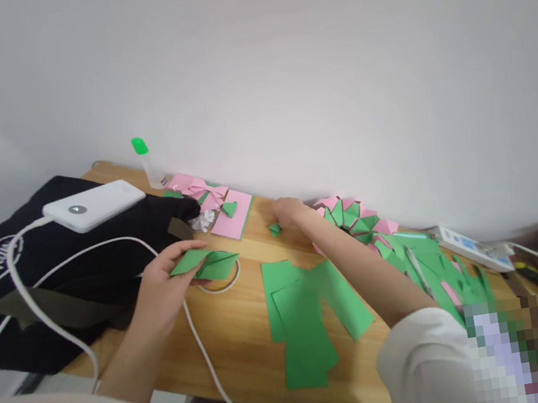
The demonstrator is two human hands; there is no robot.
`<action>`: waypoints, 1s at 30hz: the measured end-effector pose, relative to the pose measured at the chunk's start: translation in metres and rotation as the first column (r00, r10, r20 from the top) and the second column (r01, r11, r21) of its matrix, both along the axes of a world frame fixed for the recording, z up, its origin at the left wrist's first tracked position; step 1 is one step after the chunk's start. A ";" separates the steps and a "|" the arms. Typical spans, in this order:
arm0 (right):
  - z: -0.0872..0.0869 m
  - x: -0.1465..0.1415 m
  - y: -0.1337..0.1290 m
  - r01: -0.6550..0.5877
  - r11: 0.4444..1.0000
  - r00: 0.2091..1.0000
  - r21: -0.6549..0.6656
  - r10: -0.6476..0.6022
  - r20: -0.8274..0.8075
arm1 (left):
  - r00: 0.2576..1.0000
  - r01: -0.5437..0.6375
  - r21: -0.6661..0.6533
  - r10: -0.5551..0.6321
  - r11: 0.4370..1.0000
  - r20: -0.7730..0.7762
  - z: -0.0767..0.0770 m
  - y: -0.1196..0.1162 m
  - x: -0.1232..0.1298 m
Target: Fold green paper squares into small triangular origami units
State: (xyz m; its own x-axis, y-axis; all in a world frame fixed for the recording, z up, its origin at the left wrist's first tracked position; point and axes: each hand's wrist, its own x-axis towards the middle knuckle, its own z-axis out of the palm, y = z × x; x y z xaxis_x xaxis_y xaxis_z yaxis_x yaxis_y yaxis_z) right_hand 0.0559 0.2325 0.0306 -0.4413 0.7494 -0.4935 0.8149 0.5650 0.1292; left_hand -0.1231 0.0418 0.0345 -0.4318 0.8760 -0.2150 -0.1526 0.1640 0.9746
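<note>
My left hand (160,282) pinches a piece of folded green paper (210,263) above the left part of the wooden table. Near the wall, my right hand (289,210) reaches down to the tabletop with its fingers curled; its fingertips are hidden. Just below those fingers lies a small folded green paper piece (274,229). Between my arms, several flat green paper strips (301,331) overlap on the table. Beyond my right forearm sits a ring of folded pink and green paper pieces (352,216), partly covered by the arm.
A black bag (105,253) with a white power bank (95,206) on it fills the left side. A white cable (205,352) loops across the front. A green-capped glue bottle (148,162), pink paper (243,212), green scraps (430,265) and a power strip (468,246) line the back.
</note>
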 end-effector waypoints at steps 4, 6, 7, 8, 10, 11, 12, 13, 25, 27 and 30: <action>0.006 0.002 0.004 -0.018 1.000 1.000 -0.010 0.018 0.002 | 1.000 -0.003 -0.025 0.003 1.000 0.000 -0.004 -0.007 -0.010; 0.014 -0.001 0.008 -0.037 0.999 0.999 -0.009 0.037 -0.012 | 1.000 -0.012 -0.023 0.012 1.000 0.010 -0.004 -0.009 -0.011; 0.019 -0.005 0.009 -0.052 0.999 0.998 -0.007 0.052 -0.026 | 1.000 -0.017 -0.022 0.018 1.000 0.017 -0.004 -0.009 -0.011; 0.024 -0.011 0.010 -0.072 0.997 0.996 -0.005 0.072 -0.044 | 1.000 -0.020 -0.022 0.020 1.000 0.024 -0.003 -0.010 -0.010; 0.030 -0.031 0.010 -0.127 0.992 0.987 -0.007 0.125 -0.100 | 0.999 -0.012 -0.015 0.013 1.000 0.034 -0.002 -0.010 -0.008; 0.032 -0.043 0.008 -0.161 0.987 0.978 -0.015 0.158 -0.136 | 0.999 -0.004 -0.010 0.004 1.000 0.038 -0.002 -0.011 -0.006; 0.031 -0.056 0.006 -0.197 0.980 0.966 -0.022 0.190 -0.176 | 0.999 0.007 -0.007 -0.007 1.000 0.040 -0.001 -0.011 -0.004; 0.030 -0.070 0.004 -0.227 0.974 0.951 -0.022 0.217 -0.219 | 0.999 0.017 -0.006 -0.017 1.000 0.039 -0.001 -0.012 -0.002; 0.014 -0.102 -0.006 -0.178 0.983 0.844 0.043 0.175 -0.507 | 0.998 0.057 0.007 -0.057 0.998 0.034 0.004 -0.015 0.015; 0.014 -0.101 -0.006 -0.137 0.990 0.827 0.030 0.131 -0.546 | 0.996 0.085 0.011 -0.085 0.996 0.035 0.006 -0.011 0.022; 0.016 -0.104 -0.008 -0.086 0.996 0.780 -0.007 0.063 -0.622 | 0.992 0.116 0.006 -0.116 0.993 0.038 0.009 -0.008 0.030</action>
State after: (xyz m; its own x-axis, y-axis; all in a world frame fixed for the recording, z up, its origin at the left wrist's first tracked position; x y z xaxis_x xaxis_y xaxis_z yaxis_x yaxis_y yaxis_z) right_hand -0.0477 0.2242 0.0468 -0.7145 0.6898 -0.1173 0.6675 0.6216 -0.4100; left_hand -0.0934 0.0342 0.0431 -0.3185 0.9206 -0.2258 -0.1698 0.1789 0.9691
